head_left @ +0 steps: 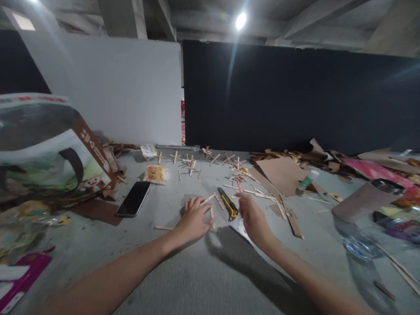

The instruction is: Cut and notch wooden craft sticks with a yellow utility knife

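Clock directions are taken from a centre between the two hands, twelve being straight ahead. Nearest, at eight o'clock, a purple object lies on the grey table, cut off by the view's edge. At four o'clock lies a crumpled clear plastic item. A loose stick lies at half past eight, one end reaching the left wrist.

The left hand, at nine o'clock, rests low with thumb and forefinger at a short wooden stick; whether it pinches or merely steadies this piece, I cannot tell. The right hand, at three o'clock, is curled closed around a slender red rod, whose end projects upward. A yellow-and-black cutter lies between the hands, touched by neither as far as visible.

Farther out, a dark-screened phone lies at nine o'clock and a tilted bottle at three. A yellow packet sits at ten. Crossed sticks stand at eleven; a heap of sticks lies near half past twelve, with brown cardboard at two. Behind stand a white panel at eleven and a dark panel at one.
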Available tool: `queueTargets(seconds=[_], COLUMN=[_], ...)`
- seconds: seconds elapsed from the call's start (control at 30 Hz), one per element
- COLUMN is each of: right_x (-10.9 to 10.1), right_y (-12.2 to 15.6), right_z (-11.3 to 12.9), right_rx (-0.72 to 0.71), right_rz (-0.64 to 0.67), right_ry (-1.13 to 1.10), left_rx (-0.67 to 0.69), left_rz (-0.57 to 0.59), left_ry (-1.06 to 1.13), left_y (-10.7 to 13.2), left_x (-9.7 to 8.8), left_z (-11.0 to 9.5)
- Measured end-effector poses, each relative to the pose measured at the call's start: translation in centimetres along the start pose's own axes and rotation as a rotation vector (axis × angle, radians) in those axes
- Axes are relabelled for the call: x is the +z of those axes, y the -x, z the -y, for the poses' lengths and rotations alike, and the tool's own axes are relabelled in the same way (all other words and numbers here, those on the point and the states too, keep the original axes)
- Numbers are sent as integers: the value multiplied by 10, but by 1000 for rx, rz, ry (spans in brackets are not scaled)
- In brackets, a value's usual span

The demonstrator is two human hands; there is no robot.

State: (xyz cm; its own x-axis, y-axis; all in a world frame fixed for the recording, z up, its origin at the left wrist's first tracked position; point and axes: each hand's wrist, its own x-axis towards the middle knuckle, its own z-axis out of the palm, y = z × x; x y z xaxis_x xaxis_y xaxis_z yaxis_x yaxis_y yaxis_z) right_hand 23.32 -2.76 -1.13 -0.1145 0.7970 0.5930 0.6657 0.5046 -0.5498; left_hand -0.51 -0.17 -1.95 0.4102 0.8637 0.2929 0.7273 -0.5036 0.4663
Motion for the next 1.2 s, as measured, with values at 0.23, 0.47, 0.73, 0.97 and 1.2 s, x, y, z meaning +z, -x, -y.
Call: queueTargets(seconds=[0.23, 0.47, 0.73, 0.97, 1.2], right_x=[34, 29, 17, 17, 8], right_y=[-1, -13, -5, -15, -22], right_z=[5, -7, -4, -5, -24], right_rx=[-137, 116, -27, -9, -146], right_rz=[235, 212, 262, 359, 482], right_ry=[-332, -502, -472, -572, -428], left_rx=[39, -11, -1, 17, 17], left_rz=[42, 40, 91, 57, 92], left_ry=[1, 9, -7, -2, -51], left_y=[3, 1, -2, -2, -2], left_x=[-1, -2, -8, -4, -4], left_z=[1, -3, -8, -4, -2])
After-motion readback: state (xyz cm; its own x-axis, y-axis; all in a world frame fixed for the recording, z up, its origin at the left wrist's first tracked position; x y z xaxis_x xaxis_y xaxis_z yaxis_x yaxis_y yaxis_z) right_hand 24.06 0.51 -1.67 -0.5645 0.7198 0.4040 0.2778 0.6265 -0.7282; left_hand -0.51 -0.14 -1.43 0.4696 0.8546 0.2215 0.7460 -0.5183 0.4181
